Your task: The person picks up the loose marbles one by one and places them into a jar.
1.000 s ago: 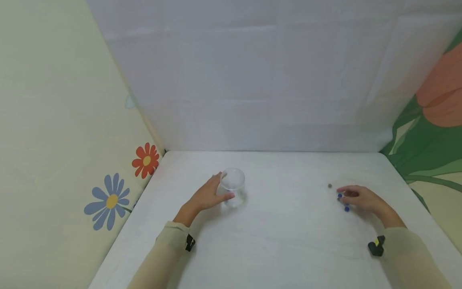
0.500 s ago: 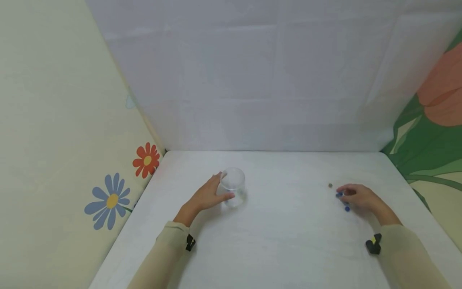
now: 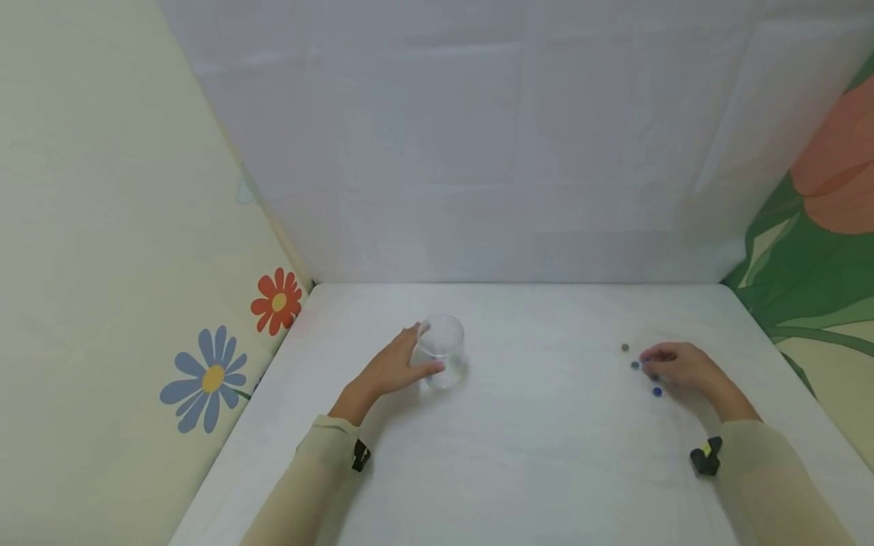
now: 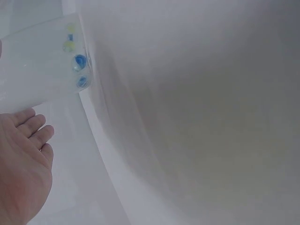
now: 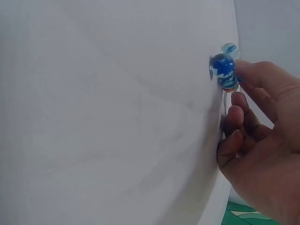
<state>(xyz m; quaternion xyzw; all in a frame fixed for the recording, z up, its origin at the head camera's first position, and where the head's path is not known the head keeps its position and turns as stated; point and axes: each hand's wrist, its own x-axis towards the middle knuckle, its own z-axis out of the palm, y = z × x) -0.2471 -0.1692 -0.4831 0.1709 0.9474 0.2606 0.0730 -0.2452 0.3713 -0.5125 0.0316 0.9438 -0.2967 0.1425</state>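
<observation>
My left hand (image 3: 392,369) grips a clear plastic cup (image 3: 440,341), fingers behind it and thumb on the near side. Several blue and yellow marbles lie at the cup's bottom, clearest in the left wrist view, where one is a blue marble (image 4: 79,62). Over on the right, my right hand (image 3: 685,369) has thumb and forefinger together low at the table, pinching a marble that they mostly hide. Close by in the right wrist view sit a blue swirl marble (image 5: 222,65) and a clear marble (image 5: 230,49). My other right fingers curl inward.
A dark blue marble (image 3: 658,392) lies just nearer than my right hand; a greyish marble (image 3: 624,347) lies beyond its fingertips. White cloth covers the table (image 3: 532,425). A white sheet (image 3: 437,152) hangs along the back, with flower-patterned walls at both sides.
My right thumb and forefinger have closed together among the marbles, and a marble to their left is more exposed. My left hand and the cup stay in place.
</observation>
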